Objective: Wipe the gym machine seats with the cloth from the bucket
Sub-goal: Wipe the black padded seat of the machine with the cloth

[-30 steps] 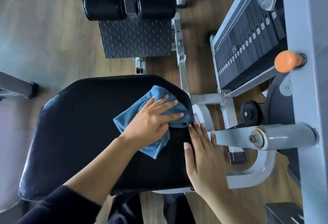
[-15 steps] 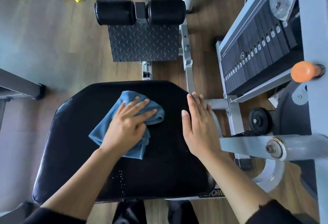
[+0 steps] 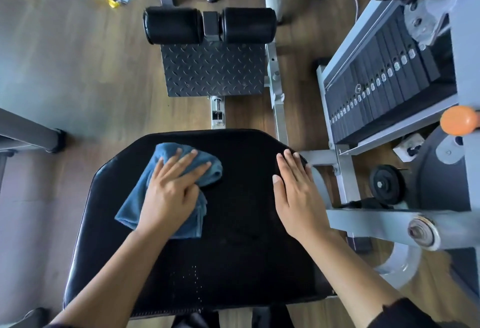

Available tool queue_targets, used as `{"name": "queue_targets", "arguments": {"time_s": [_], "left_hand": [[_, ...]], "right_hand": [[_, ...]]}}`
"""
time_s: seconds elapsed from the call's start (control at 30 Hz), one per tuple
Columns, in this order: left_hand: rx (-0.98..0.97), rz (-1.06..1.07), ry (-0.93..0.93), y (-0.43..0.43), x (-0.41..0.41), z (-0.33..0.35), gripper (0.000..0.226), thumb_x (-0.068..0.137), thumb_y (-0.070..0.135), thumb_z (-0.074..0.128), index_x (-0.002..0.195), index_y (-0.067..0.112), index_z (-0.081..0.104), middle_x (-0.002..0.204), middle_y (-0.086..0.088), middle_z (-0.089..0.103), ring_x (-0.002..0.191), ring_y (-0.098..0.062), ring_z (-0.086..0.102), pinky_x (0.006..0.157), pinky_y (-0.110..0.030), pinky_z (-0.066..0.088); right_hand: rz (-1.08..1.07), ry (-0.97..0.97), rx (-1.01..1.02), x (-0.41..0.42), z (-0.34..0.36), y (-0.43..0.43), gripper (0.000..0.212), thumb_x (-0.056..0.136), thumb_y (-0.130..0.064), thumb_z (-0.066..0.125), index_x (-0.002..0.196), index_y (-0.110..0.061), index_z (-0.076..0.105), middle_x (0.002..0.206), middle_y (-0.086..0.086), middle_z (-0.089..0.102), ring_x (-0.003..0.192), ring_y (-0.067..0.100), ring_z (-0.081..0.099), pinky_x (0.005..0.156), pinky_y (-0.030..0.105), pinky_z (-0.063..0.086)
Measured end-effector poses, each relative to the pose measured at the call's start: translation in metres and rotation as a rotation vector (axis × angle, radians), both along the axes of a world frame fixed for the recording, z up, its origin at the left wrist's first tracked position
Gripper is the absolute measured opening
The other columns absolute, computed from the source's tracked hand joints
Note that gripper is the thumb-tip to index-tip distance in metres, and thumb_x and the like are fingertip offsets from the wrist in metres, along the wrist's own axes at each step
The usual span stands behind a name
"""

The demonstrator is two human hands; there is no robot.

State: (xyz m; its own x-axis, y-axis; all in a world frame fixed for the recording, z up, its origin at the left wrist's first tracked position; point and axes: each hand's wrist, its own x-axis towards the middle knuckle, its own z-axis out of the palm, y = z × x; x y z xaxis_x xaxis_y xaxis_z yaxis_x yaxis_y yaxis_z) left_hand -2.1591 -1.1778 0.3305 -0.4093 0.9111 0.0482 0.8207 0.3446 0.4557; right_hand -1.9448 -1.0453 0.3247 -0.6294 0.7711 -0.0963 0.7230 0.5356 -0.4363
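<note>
A black padded seat [image 3: 233, 249] of a gym machine fills the lower middle of the head view. A crumpled blue cloth [image 3: 135, 197] lies on its far left part. My left hand [image 3: 171, 192] presses flat on the cloth with straight, spread fingers. My right hand [image 3: 293, 192] rests flat on the seat's right edge, fingers straight and together, holding nothing. No bucket is in view.
Beyond the seat are a checker-plate footrest [image 3: 213, 68] and two black roller pads [image 3: 207, 26]. A weight stack [image 3: 384, 83] in a grey frame stands at the right, with an orange knob [image 3: 459, 120] and a grey pivot arm [image 3: 389, 223]. Wooden floor lies to the left.
My left hand has slid the cloth leftward across the seat, from its right edge to the far left part. My right hand has moved up along the right edge.
</note>
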Motion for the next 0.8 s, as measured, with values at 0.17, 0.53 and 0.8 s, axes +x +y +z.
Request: {"name": "queue_targets", "arguments": {"time_s": [0.17, 0.53, 0.8], "left_hand": [[-0.046, 0.049, -0.011, 0.049, 0.015, 0.001, 0.051, 0.081, 0.021, 0.034, 0.121, 0.024, 0.064, 0.138, -0.007, 0.052, 0.134, -0.033, 0.038, 0.112, -0.050, 0.022], [-0.028, 0.095, -0.030, 0.044, -0.007, 0.002, 0.047, 0.080, 0.015, 0.039, 0.118, 0.022, 0.066, 0.135, -0.009, 0.055, 0.132, -0.034, 0.041, 0.110, -0.054, 0.027], [0.036, -0.222, -0.036, 0.007, -0.026, -0.001, 0.046, 0.083, 0.014, 0.040, 0.120, 0.025, 0.065, 0.137, -0.001, 0.052, 0.135, -0.026, 0.038, 0.111, -0.048, 0.027]], "right_hand": [[-0.064, 0.065, 0.050, -0.004, -0.002, -0.003, 0.056, 0.098, -0.036, 0.021, 0.141, -0.006, 0.041, 0.151, 0.008, 0.033, 0.143, 0.019, 0.021, 0.118, 0.039, 0.015], [-0.108, 0.051, 0.056, -0.009, 0.002, -0.004, 0.055, 0.098, -0.035, 0.022, 0.139, -0.007, 0.045, 0.148, 0.008, 0.037, 0.141, 0.018, 0.025, 0.116, 0.035, 0.014], [-0.164, 0.032, 0.073, -0.017, 0.005, -0.008, 0.055, 0.098, -0.035, 0.023, 0.137, -0.006, 0.048, 0.146, 0.010, 0.041, 0.140, 0.020, 0.030, 0.116, 0.034, 0.014]]}}
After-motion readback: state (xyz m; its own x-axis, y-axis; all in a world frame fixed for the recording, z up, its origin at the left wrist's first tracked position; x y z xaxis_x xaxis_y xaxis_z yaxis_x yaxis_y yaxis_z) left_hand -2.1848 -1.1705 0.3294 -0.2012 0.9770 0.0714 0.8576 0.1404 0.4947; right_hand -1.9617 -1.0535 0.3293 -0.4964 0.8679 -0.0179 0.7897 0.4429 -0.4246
